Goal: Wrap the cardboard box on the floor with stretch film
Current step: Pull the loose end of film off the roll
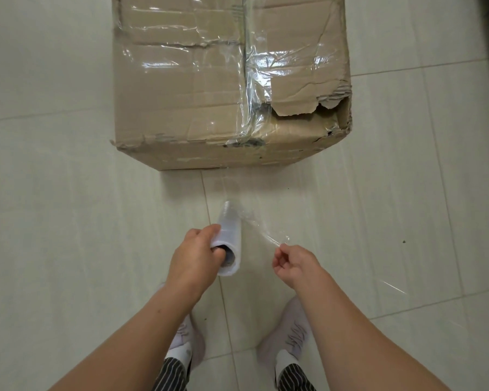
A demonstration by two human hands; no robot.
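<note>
The box (229, 80) stands on the tiled floor (54, 193), ahead of the person, and clear film already covers its top. Its near right corner is torn. Below it, the left hand (194, 256) grips the film roll (229, 244), with fingers curled around the end and into the core. The right hand (292, 263) pinches the loose film end (268, 235), pulled away to the right of the roll. Two white shoes (290, 334) stand under the arms.
</note>
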